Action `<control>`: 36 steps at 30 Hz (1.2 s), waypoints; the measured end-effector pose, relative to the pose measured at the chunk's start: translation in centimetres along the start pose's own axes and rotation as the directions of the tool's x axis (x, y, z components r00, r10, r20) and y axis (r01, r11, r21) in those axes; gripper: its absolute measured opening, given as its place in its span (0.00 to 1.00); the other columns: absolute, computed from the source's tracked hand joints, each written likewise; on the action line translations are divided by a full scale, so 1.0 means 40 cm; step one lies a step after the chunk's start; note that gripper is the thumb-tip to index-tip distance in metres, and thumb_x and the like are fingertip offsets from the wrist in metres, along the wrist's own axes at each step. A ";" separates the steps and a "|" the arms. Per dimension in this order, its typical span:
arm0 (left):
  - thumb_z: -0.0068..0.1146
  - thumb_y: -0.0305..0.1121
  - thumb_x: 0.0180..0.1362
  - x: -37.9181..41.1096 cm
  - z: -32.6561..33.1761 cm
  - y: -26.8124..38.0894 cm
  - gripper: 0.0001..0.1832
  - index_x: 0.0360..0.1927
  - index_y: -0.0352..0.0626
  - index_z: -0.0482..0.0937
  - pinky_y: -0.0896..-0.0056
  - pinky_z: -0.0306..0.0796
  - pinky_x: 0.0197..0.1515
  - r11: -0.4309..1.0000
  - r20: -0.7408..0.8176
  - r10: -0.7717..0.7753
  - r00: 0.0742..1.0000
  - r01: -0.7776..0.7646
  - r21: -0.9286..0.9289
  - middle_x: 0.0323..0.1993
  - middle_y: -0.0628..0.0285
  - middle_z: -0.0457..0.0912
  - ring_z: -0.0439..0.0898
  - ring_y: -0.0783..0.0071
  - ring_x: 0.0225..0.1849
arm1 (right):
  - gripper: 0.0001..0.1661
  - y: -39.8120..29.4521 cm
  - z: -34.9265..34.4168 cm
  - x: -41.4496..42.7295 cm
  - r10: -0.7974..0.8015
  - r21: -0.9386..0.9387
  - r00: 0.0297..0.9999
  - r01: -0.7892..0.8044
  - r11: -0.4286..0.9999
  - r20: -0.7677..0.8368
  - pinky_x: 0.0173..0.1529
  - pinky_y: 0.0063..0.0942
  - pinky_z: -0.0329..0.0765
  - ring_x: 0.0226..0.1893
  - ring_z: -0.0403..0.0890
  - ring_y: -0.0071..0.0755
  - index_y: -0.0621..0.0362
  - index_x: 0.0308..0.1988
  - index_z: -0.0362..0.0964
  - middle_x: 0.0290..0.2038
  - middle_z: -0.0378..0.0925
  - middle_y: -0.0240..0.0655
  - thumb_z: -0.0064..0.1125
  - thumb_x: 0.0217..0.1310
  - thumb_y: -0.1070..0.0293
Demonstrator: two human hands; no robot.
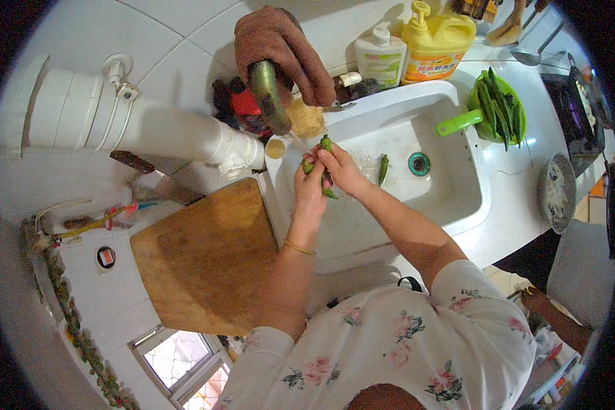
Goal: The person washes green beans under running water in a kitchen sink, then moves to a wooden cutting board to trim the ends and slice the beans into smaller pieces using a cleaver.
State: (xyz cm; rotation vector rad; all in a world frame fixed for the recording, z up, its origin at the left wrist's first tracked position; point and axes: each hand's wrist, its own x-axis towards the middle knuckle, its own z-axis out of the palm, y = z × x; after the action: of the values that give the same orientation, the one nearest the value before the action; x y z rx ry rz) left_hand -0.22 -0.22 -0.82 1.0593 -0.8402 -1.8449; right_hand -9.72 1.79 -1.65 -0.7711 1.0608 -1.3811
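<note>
Over the left part of the white sink, my two hands meet around green okra pods. My left hand is closed on okra, with a tip poking out below. My right hand grips an okra pod whose stem end points up between the fingers. The fingers hide much of the pods, so I cannot tell exactly how many there are. One loose okra pod lies on the sink floor, left of the teal-ringed drain. Above my hands hangs a metal tap spout.
A green handled basin of okra stands right of the sink. Soap bottles and a yellow detergent jug line the wall. A wooden board lies left, below a white drainpipe. A pan sits at the right.
</note>
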 end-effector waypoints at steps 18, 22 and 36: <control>0.54 0.30 0.54 0.029 -0.001 0.067 0.07 0.27 0.38 0.71 0.81 0.61 0.17 0.936 -0.028 0.113 0.993 -0.097 0.338 0.16 0.68 0.70 0.66 0.83 0.15 | 0.16 -0.028 -0.047 0.015 -0.129 -0.624 0.986 0.168 0.763 0.108 0.33 0.40 0.70 0.28 0.74 0.54 0.64 0.38 0.67 0.25 0.73 0.48 0.49 0.57 0.61; 0.52 0.29 0.54 0.035 -0.025 0.077 0.06 0.29 0.36 0.71 0.80 0.63 0.19 0.958 0.030 0.119 0.992 -0.123 0.261 0.18 0.66 0.71 0.68 0.80 0.16 | 0.15 -0.017 -0.051 -0.011 -0.284 -0.611 0.946 0.319 0.724 0.156 0.32 0.36 0.70 0.25 0.75 0.44 0.63 0.38 0.68 0.25 0.73 0.45 0.46 0.60 0.61; 0.50 0.28 0.54 0.036 -0.028 0.087 0.07 0.34 0.34 0.71 0.79 0.64 0.20 0.944 0.000 0.061 0.998 -0.057 0.325 0.21 0.64 0.72 0.70 0.79 0.18 | 0.16 -0.008 -0.037 -0.004 -0.590 -0.692 0.790 0.519 0.502 0.165 0.32 0.30 0.71 0.26 0.74 0.29 0.62 0.37 0.72 0.25 0.76 0.35 0.45 0.60 0.60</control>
State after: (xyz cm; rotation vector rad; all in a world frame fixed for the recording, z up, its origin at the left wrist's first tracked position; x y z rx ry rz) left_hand 1.50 -3.18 1.14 1.2294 -1.1873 -1.6842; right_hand -11.20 2.16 -1.87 -1.7816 1.5380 -1.5347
